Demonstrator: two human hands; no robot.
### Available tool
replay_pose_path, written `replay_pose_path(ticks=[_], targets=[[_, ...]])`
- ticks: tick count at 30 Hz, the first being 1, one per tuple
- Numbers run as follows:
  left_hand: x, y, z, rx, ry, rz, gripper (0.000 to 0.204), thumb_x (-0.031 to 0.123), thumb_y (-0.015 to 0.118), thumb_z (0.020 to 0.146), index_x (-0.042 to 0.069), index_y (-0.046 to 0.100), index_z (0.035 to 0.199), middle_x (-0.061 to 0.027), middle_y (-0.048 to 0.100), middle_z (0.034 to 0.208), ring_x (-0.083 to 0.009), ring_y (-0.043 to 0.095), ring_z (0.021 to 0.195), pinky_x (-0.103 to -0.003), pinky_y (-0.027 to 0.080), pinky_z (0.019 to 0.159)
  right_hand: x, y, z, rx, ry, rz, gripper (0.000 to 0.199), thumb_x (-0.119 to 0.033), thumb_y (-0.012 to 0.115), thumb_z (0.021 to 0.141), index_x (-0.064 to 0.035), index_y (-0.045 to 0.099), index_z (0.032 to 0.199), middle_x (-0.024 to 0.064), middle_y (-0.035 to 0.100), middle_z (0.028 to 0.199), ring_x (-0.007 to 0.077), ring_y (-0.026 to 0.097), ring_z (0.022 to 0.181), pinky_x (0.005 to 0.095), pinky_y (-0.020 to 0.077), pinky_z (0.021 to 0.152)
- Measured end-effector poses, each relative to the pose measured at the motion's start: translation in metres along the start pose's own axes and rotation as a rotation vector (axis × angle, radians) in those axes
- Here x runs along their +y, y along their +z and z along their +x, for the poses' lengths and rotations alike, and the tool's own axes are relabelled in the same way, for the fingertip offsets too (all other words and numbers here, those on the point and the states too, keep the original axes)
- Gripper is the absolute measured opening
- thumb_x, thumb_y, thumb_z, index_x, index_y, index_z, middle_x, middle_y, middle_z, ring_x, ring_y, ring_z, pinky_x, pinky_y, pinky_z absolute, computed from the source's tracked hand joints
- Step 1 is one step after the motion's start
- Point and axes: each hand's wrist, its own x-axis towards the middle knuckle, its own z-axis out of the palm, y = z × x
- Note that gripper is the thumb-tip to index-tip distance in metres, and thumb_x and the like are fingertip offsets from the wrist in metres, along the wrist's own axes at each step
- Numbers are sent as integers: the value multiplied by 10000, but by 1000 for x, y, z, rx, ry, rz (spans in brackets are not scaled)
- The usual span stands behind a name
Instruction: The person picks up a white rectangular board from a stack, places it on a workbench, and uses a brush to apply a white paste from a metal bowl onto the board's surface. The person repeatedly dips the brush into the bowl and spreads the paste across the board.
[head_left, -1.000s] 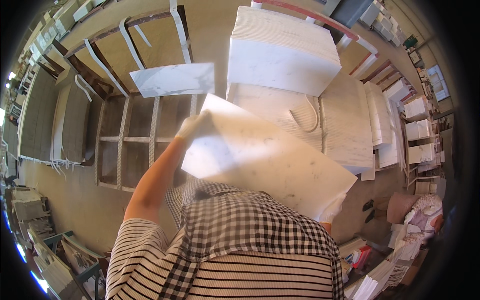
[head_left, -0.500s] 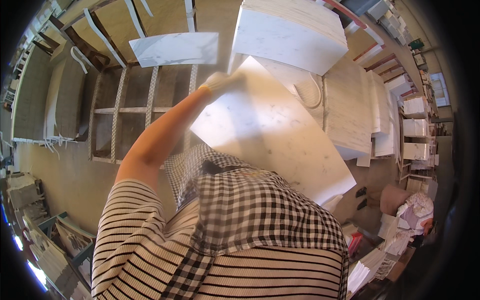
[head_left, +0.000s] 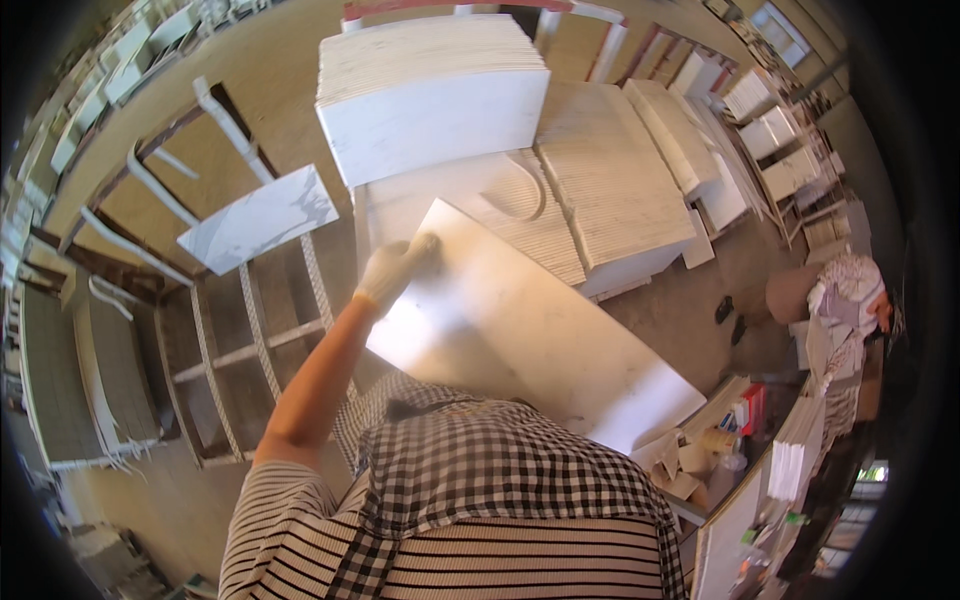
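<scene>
Taking the white slab (head_left: pixel 550 330) as the clock's centre, the gloved left hand (head_left: pixel 393 272) is gripping its short edge at 10 o'clock, closing around that edge near the upper corner. The right hand is not showing clearly at the 4 o'clock end, so whether it is holding anything cannot be told.

The slab is sitting in front of the wearer's body, its long edges running from 10 toward 4 o'clock, and patches of light and shadow are falling across its face. At 6 o'clock a black-and-white checked cloth (head_left: pixel 500 460) is covering part of the wearer's striped shirt (head_left: pixel 520 555).

At 11 o'clock a stack of white slabs (head_left: pixel 430 125) is standing on edge, its front face turning toward the wearer. A ribbed stack (head_left: pixel 615 185) is lying at 1 o'clock, and a curved strip (head_left: pixel 537 190) is resting just to its left. The white slab's upper corner is overlapping this area in view; contact cannot be told.

A grey-veined slab (head_left: pixel 262 218) is leaning at 10 o'clock, well apart from the white slab, against a metal rack (head_left: pixel 225 358) that is spreading toward 9. Grey stacks (head_left: pixel 62 375) are standing farther out at 9. At 3 o'clock another person (head_left: pixel 845 295) is bending over, and a red box (head_left: pixel 754 408) is lying among clutter at 4.
</scene>
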Motion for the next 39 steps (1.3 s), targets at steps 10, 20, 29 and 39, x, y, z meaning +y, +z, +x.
replay_pose_path(ticks=[10,20,29,39], targets=[[41,48,-9,-72,109,205,600,602,571,901,19,714,910,-92,686,735,-155,655,650,-306,521,646,18,-50,-14,165,71,32,732,-592,421,985,32,524,1353,143,599,1291,261,568,1178,358,409,1053],[36,63,-13,-102,118,161,489,450,608,942,-26,704,997,-44,654,803,-127,569,723,-292,470,674,27,-86,-51,278,76,50,725,-591,403,987,23,525,1353,147,608,1281,267,572,1176,361,397,1070],[1,20,8,-303,172,192,584,485,502,999,-73,621,1126,-92,644,1000,-176,577,885,-326,488,786,83,-125,-164,780,370,15,757,-618,382,978,24,522,1354,165,611,1276,279,577,1179,351,394,1068],[-9,76,-32,-715,245,240,706,550,479,998,-111,562,1232,-132,627,1138,-207,574,1014,-326,467,900,107,-189,-337,1142,179,112,727,-692,371,959,-1,593,913,3,487,756,136,425,711,330,401,680]])
